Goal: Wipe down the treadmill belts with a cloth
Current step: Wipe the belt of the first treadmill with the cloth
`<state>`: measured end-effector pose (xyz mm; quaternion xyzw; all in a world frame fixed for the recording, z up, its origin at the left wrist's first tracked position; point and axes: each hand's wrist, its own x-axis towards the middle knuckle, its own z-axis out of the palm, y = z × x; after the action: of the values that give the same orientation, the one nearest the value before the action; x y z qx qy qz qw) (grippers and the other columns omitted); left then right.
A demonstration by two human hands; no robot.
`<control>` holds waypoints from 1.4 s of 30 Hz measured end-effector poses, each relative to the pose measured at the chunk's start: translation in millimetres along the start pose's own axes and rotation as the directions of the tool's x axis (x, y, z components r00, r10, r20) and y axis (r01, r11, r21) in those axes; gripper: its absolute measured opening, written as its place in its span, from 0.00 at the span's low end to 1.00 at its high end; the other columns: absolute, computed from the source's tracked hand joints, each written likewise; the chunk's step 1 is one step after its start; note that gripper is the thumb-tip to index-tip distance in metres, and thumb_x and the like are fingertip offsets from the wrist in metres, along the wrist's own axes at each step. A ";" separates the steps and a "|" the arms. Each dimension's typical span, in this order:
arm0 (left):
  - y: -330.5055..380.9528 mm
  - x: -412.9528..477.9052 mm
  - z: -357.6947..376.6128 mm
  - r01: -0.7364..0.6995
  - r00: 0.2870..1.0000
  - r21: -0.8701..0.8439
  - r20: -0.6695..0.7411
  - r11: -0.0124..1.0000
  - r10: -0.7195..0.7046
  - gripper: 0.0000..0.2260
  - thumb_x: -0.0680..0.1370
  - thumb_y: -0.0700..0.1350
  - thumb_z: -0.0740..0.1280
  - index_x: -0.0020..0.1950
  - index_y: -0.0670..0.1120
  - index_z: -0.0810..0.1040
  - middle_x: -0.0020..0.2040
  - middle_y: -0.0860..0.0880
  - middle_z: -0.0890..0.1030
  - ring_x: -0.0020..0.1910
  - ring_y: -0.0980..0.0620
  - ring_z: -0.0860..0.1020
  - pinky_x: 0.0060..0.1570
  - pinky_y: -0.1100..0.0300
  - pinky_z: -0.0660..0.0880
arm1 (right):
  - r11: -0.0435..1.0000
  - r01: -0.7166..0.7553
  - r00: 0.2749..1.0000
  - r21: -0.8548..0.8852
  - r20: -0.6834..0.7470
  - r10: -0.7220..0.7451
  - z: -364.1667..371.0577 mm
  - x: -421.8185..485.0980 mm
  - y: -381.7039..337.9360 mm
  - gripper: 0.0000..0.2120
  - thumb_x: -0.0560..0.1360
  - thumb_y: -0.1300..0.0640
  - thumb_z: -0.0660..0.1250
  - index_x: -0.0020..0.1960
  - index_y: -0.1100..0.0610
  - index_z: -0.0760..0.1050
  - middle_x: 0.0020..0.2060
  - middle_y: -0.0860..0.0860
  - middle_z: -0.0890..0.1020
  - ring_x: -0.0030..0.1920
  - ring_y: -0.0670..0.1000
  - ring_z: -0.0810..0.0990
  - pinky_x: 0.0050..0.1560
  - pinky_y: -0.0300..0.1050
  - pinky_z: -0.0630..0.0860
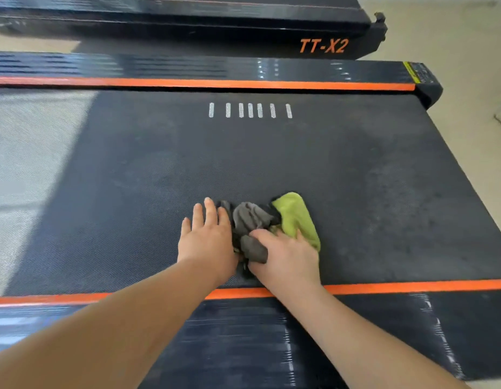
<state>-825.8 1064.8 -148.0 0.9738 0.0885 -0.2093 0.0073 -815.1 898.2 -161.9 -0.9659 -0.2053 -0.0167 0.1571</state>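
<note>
Fingers point(299, 236) of the right hand point(286, 258) are curled down over a bunched cloth point(253, 219), gripping it and pressing it onto the treadmill belt point(356, 178). The cloth is grey with a lime-green end. The green end sticks out beyond the fingertips on the far right, and grey folds bulge out past the thumb. The left hand point(207, 238) lies flat on the belt just beside the cloth, its fingers point(210, 213) straight and slightly spread. Its index finger touches the cloth's left edge, and it holds nothing.

The cloth sits on the near half of the belt, close to the near side rail point(412, 318) with its orange stripe. Both forearms cross that rail. A row of short white dashes point(249, 110) marks the belt near the far side rail point(187, 68), which is also orange-edged and carries a yellow label point(411, 71) at its right end. A pale reflection covers the belt's left part. A second treadmill point(215, 21), lettered "TT-X2", stands beyond on the light floor point(468, 37).
</note>
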 end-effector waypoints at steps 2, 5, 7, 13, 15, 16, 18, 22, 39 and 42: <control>1.8 -8.5 7.0 0.030 0.998 -0.037 0.057 0.999 -0.028 0.49 0.77 0.68 0.65 0.84 0.43 0.44 0.84 0.40 0.41 0.82 0.37 0.42 0.80 0.39 0.52 | 0.997 0.073 0.991 -0.028 0.114 -0.069 -15.9 1.2 22.7 0.21 0.62 0.40 0.73 0.55 0.38 0.80 0.44 0.43 0.84 0.45 0.54 0.84 0.40 0.45 0.78; 1.8 -11.7 9.8 0.037 0.986 -0.087 0.165 0.996 -0.022 0.56 0.72 0.74 0.66 0.84 0.44 0.42 0.84 0.42 0.38 0.82 0.38 0.39 0.79 0.37 0.53 | 0.988 -0.111 0.975 -0.109 0.182 0.129 -42.8 15.9 82.2 0.21 0.70 0.38 0.71 0.61 0.37 0.77 0.56 0.45 0.84 0.55 0.57 0.84 0.45 0.46 0.77; -0.2 -10.0 8.7 0.029 0.976 -0.092 0.218 0.995 -0.008 0.61 0.68 0.76 0.68 0.84 0.45 0.39 0.83 0.44 0.36 0.82 0.39 0.37 0.79 0.37 0.51 | 0.923 -0.367 0.906 -0.113 0.179 0.383 -60.6 19.8 128.5 0.20 0.71 0.43 0.72 0.62 0.39 0.76 0.58 0.50 0.83 0.55 0.61 0.82 0.47 0.47 0.75; 2.1 -8.7 10.6 0.033 0.976 -0.050 0.219 0.998 -0.021 0.63 0.67 0.77 0.69 0.83 0.44 0.37 0.83 0.44 0.33 0.82 0.38 0.36 0.80 0.37 0.51 | 0.786 -0.616 0.787 -0.053 0.012 0.617 -48.9 10.4 127.0 0.13 0.73 0.45 0.67 0.53 0.51 0.77 0.41 0.55 0.81 0.47 0.64 0.82 0.45 0.51 0.78; 3.1 -8.4 10.8 0.035 0.975 -0.042 0.221 0.999 -0.025 0.63 0.67 0.77 0.69 0.83 0.44 0.37 0.83 0.43 0.33 0.82 0.38 0.36 0.79 0.37 0.51 | 0.835 -0.545 0.836 -0.078 0.029 0.548 -38.0 11.6 91.5 0.15 0.72 0.43 0.68 0.54 0.50 0.76 0.42 0.54 0.83 0.48 0.62 0.83 0.45 0.49 0.78; 3.1 -8.2 10.6 0.037 0.975 -0.038 0.221 0.999 -0.028 0.63 0.67 0.77 0.69 0.83 0.44 0.37 0.83 0.43 0.34 0.82 0.38 0.36 0.79 0.36 0.51 | 0.871 -0.483 0.870 -0.084 0.062 0.489 -34.5 10.8 70.1 0.16 0.71 0.42 0.70 0.56 0.48 0.77 0.43 0.53 0.84 0.49 0.61 0.84 0.44 0.47 0.76; 3.4 -7.9 10.3 0.040 0.976 -0.037 0.217 0.998 -0.031 0.63 0.67 0.77 0.69 0.83 0.44 0.37 0.83 0.43 0.34 0.82 0.38 0.36 0.79 0.37 0.52 | 0.946 -0.320 0.938 -0.058 0.124 0.325 -28.7 6.1 29.4 0.19 0.69 0.41 0.72 0.59 0.43 0.77 0.46 0.49 0.86 0.51 0.58 0.84 0.44 0.47 0.76; 2.4 -9.3 9.4 0.033 0.977 -0.045 0.214 0.998 -0.023 0.64 0.66 0.77 0.69 0.83 0.44 0.37 0.83 0.43 0.35 0.82 0.38 0.37 0.79 0.37 0.53 | 0.999 0.034 0.978 0.012 0.207 -0.035 -20.1 -6.6 12.4 0.21 0.66 0.41 0.71 0.59 0.37 0.77 0.46 0.44 0.85 0.49 0.53 0.84 0.42 0.47 0.78; 2.9 -9.9 8.7 0.029 0.973 -0.023 0.229 0.999 -0.023 0.63 0.67 0.77 0.68 0.83 0.44 0.36 0.83 0.43 0.33 0.82 0.38 0.36 0.80 0.37 0.52 | 0.984 -0.170 0.906 0.057 0.402 0.134 -48.9 19.5 45.8 0.35 0.63 0.21 0.65 0.66 0.35 0.75 0.60 0.42 0.73 0.65 0.49 0.72 0.62 0.53 0.76; 2.8 -10.0 8.6 0.028 0.975 -0.015 0.223 1.000 -0.024 0.63 0.67 0.77 0.68 0.83 0.44 0.36 0.83 0.43 0.34 0.82 0.38 0.37 0.79 0.37 0.53 | 0.960 -0.156 0.900 0.232 0.434 0.042 -66.6 29.3 51.8 0.32 0.70 0.31 0.69 0.73 0.37 0.70 0.67 0.42 0.73 0.67 0.47 0.74 0.64 0.53 0.76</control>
<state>-837.7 1059.9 -151.8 0.9429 0.1015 -0.3163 0.0230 -765.4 844.1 -111.2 -0.9263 -0.1850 0.2292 0.2349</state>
